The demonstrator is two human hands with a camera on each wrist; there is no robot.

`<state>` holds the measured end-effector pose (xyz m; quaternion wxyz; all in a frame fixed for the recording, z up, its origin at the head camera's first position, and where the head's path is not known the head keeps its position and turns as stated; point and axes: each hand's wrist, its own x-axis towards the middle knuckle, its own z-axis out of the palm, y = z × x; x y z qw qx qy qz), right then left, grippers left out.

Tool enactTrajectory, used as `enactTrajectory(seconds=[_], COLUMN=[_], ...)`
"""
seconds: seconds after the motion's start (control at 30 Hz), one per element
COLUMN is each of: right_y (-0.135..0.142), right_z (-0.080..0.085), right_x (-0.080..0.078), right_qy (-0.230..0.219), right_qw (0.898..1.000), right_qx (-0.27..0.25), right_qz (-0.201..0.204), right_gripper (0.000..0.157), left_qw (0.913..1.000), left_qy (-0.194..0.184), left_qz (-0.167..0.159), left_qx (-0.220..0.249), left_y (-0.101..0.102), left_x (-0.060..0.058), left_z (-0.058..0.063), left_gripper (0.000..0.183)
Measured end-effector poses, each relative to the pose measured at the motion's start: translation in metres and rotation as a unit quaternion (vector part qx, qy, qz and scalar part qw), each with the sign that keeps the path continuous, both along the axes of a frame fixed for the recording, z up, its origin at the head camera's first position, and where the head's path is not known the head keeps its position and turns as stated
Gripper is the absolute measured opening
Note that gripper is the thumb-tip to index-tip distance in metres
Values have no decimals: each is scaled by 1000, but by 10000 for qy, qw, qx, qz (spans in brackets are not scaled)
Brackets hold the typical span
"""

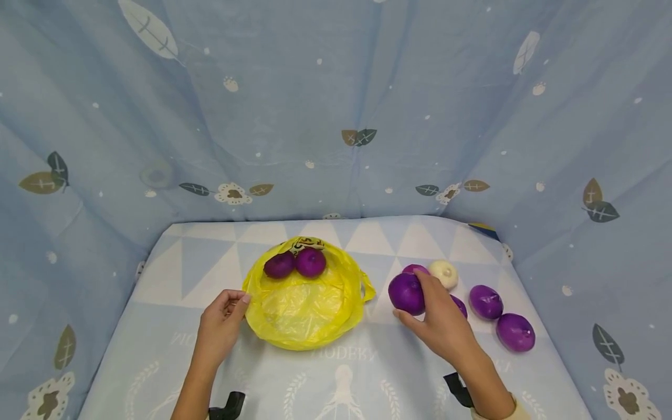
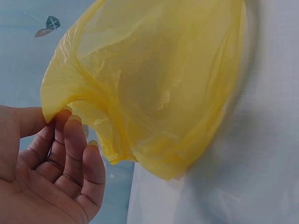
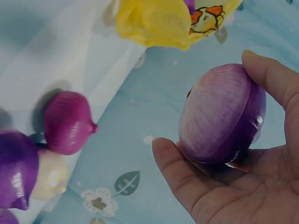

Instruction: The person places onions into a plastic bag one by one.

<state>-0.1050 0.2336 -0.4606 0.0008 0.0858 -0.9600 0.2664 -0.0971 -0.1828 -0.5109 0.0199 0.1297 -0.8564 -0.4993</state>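
Observation:
In the head view a yellow plastic bag (image 1: 301,332) lies with its mouth spread wide, and two purple onions (image 1: 311,262) sit inside by its far edge. My left hand (image 1: 220,324) pinches the left rim of the bag between thumb and fingers, as the left wrist view shows on the yellow film (image 2: 154,93). To the right of the bag my right hand (image 1: 446,324) grips a purple onion (image 1: 406,293), raised above the table. The right wrist view shows this glossy, pale-streaked onion (image 3: 217,114) between the thumb and fingers.
Right of the bag lie more purple onions (image 1: 515,332), some partly covered by my right hand, and a cream-coloured onion (image 1: 443,273). Blue patterned cloth (image 1: 336,87) hangs behind and beside the cloth-covered table (image 1: 336,379). A dark blue and yellow item (image 1: 484,231) pokes out at the far right corner.

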Motion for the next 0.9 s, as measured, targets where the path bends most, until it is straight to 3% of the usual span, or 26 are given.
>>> enactTrajectory(seconds=[0.33, 0.63, 0.9], right_y=[-22, -50, -73], right_z=[11, 15, 23], right_x=[-11, -19, -27], right_qy=[323, 287, 600], right_qw=[9982, 9963, 9889], right_qx=[181, 150, 184], right_qz=[471, 799, 1347], right_gripper=[91, 91, 89], left_qw=[10000, 10000, 10000], left_qy=[-19, 2, -23], left_qz=[4, -11, -7], left_qx=[-17, 3, -11], left_y=[1, 2, 0], left_x=[-1, 0, -1], left_z=[2, 1, 1], left_gripper=[34, 34, 36])
